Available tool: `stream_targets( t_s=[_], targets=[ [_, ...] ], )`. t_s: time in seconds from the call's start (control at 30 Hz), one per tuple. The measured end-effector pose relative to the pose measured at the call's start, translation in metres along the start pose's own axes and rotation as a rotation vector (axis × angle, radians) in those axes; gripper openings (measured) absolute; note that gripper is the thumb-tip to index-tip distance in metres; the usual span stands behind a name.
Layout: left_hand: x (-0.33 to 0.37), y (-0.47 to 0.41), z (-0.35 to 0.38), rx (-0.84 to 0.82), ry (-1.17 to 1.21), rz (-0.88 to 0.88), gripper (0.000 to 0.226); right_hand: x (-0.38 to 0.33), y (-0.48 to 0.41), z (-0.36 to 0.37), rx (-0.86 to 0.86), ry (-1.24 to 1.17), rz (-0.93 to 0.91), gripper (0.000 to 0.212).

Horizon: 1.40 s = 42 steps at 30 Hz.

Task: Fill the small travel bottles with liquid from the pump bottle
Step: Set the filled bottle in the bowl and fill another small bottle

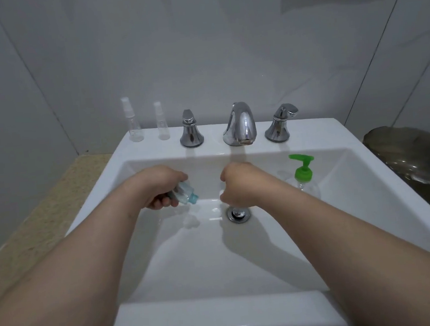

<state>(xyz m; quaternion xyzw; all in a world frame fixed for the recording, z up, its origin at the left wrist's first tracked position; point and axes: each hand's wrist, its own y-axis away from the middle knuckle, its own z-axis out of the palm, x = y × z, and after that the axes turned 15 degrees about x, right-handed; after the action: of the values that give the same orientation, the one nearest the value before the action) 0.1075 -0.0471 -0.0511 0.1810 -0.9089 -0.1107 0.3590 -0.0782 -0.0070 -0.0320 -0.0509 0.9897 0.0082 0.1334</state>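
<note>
My left hand (pixel 159 187) grips a small clear travel bottle (pixel 184 195) tilted on its side over the basin, its teal-tinted neck pointing right and down. My right hand (pixel 236 184) is curled above the drain, pinching a small white piece (pixel 222 194) that is mostly hidden. The clear pump bottle (pixel 304 178) with a green pump head stands inside the basin to the right of my right hand. Two empty clear spray bottles, one taller (pixel 133 122) and one shorter (pixel 162 123), stand upright on the sink's back-left ledge.
The white rectangular sink (pixel 222 315) has a chrome spout (pixel 240 124) between its left handle (pixel 190 130) and right handle (pixel 279 123). A chrome drain (pixel 238 215) sits mid-basin. A beige counter (pixel 44 216) lies left; a dark shiny bag (pixel 411 156) lies right.
</note>
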Motion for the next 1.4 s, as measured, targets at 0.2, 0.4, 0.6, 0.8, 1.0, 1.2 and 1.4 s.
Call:
stream_targets(
  t_s=[0.2, 0.4, 0.6, 0.8, 1.0, 1.2, 1.4],
  targets=[
    [-0.004, 0.006, 0.002, -0.187, -0.089, 0.201, 0.047, 0.014, 0.011, -0.032, -0.288, 0.104, -0.067, 0.02],
    [0.021, 0.05, 0.003, -0.443, 0.01, 0.296, 0.038, 0.061, 0.043, -0.098, -0.315, -0.561, -0.053, 0.034],
    [0.072, 0.094, 0.021, -0.505, -0.04, 0.412, 0.034, 0.137, 0.047, -0.123, 0.202, -0.899, 0.271, 0.029],
    [0.08, 0.077, 0.065, -0.317, 0.165, 0.423, 0.029, 0.172, 0.001, -0.057, 0.917, -0.792, 0.517, 0.02],
    [0.073, 0.059, 0.084, -0.229, 0.6, 0.354, 0.042, 0.171, -0.017, -0.036, 0.986, -0.591, 0.403, 0.044],
    [0.07, 0.056, 0.098, -0.101, 0.588, 0.41, 0.044, 0.172, -0.019, -0.029, 0.937, -0.551, 0.391, 0.044],
    [0.072, 0.058, 0.097, -0.057, 0.53, 0.478, 0.044, 0.169, -0.015, -0.028, 0.927, -0.553, 0.384, 0.045]
  ],
)
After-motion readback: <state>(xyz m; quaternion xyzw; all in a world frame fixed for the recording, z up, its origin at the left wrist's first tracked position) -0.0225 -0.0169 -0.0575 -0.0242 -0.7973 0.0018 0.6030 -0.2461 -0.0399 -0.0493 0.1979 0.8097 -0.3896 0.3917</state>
